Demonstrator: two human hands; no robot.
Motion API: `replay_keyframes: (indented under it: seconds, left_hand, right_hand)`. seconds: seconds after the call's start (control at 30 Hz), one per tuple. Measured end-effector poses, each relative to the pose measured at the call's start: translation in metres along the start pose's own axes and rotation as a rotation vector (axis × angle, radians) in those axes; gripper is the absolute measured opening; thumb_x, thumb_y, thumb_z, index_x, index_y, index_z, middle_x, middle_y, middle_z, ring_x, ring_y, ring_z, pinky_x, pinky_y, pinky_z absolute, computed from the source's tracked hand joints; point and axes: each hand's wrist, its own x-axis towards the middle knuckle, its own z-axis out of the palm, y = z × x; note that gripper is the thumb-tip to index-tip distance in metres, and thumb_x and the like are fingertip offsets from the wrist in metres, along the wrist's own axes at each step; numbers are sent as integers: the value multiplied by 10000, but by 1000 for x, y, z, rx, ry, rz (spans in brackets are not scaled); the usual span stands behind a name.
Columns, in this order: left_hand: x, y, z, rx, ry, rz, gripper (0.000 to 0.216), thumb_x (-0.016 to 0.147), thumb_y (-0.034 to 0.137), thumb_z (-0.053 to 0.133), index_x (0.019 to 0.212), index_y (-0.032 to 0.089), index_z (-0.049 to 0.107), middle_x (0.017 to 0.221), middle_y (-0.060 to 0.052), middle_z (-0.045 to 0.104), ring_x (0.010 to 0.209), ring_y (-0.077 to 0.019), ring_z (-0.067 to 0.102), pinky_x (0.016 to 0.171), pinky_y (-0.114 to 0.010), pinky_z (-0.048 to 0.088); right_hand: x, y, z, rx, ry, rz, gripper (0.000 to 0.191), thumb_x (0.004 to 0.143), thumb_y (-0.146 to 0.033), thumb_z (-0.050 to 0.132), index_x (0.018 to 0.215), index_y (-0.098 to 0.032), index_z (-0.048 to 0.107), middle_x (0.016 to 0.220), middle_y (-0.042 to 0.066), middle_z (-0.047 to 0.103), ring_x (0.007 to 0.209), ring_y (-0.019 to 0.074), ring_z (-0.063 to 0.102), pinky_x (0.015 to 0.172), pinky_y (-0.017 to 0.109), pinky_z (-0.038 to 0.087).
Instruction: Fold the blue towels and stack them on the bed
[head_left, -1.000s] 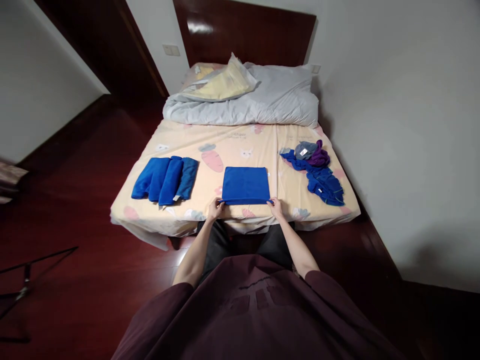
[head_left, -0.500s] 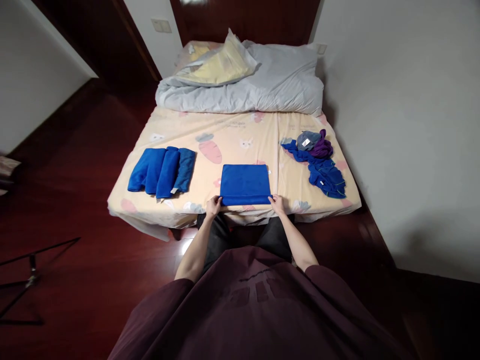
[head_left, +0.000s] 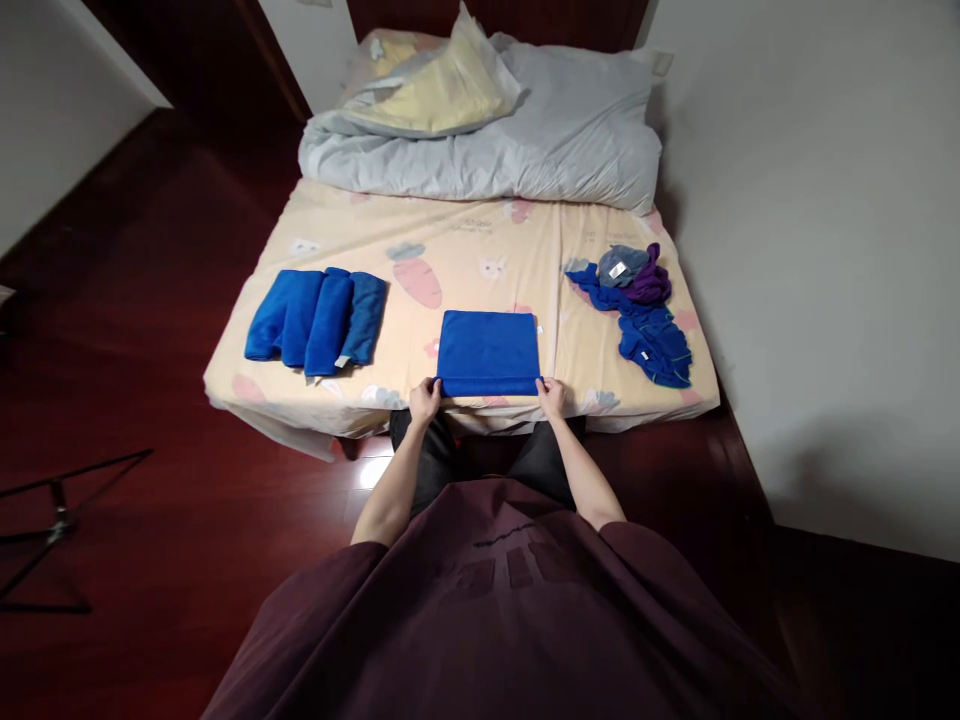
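A folded blue cloth lies flat on the bed near its front edge. My left hand pinches its near left corner. My right hand pinches its near right corner. Both hands are closed on the cloth's front edge, which is folded up a little. To the left lie three rolled blue cloths side by side. At the right sits a loose pile of blue, grey and purple cloths.
The bed has a cream sheet printed with carrots and rabbits. A grey duvet and a yellow pillow are bunched at its head. A white wall runs along the right. Dark wood floor surrounds the bed, with a black stand at left.
The view has tipped down and closer. My hands have kept hold of the near corners, and the front edge now sits folded slightly further onto the cloth.
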Motion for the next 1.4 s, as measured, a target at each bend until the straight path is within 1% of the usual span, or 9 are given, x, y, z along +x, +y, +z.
replay_keyframes:
  seconds: [0.1,0.27,0.47,0.7,0.8,1.0,1.17,1.3,1.4]
  left_hand:
    - [2,0,-1,11,-13,-1,407,1017,475,463,970,181,740,922,-124,766,893,-268,717,849,-332,510]
    - [2,0,-1,-20,-5,-32,403,1003,489,486,1018,181,745,997,-132,782,945,-264,729,872,-327,522]
    - [3,0,1,3,4,-54,403,999,484,489,1011,176,749,995,-141,786,947,-274,734,883,-340,528]
    - [7,4,-1,27,-29,-101,395,990,467,507,1028,163,757,1033,-160,784,993,-292,732,905,-356,523]
    - [8,6,-1,42,-37,-132,385,986,469,521,1042,168,754,1042,-157,782,1007,-287,729,908,-351,520]
    - [10,10,0,56,-45,-195,322,979,465,556,1031,197,727,1076,-146,781,1043,-283,725,912,-351,524]
    - [20,10,-2,40,-76,-247,267,967,440,607,1087,210,668,1095,-135,786,1086,-276,726,941,-356,516]
    - [23,10,-11,57,-97,-217,235,955,420,633,1066,213,638,1065,-125,783,1067,-262,729,934,-342,514]
    - [19,13,-21,78,-94,-137,200,966,390,606,1036,206,636,1022,-126,767,1021,-258,723,928,-345,522]
  right_hand:
    - [1,-1,2,-25,12,14,291,924,-416,617,949,-165,762,965,148,811,903,271,771,898,349,571]
    - [0,-4,2,-69,6,24,280,926,-404,609,962,-175,766,969,138,814,913,272,767,984,369,539]
    - [0,-6,1,-51,11,43,262,905,-407,623,936,-187,762,954,128,814,908,274,766,963,376,550]
    - [1,-8,1,-15,25,32,234,891,-388,638,906,-189,760,954,136,813,913,278,768,942,375,564]
    - [2,-8,3,-22,28,57,222,886,-375,641,890,-188,761,945,134,812,908,276,769,918,363,572]
    - [7,-9,4,-37,4,91,197,867,-354,647,863,-191,757,980,133,814,941,264,773,933,349,564]
    - [12,-11,0,74,12,135,183,793,-390,714,755,-212,728,889,103,810,919,268,765,918,361,578]
    - [15,-12,-3,154,16,137,215,768,-414,734,734,-203,714,831,98,798,886,277,768,839,357,604]
    - [13,-12,-5,202,27,130,227,782,-400,708,831,-179,728,898,126,803,906,272,770,842,359,612]
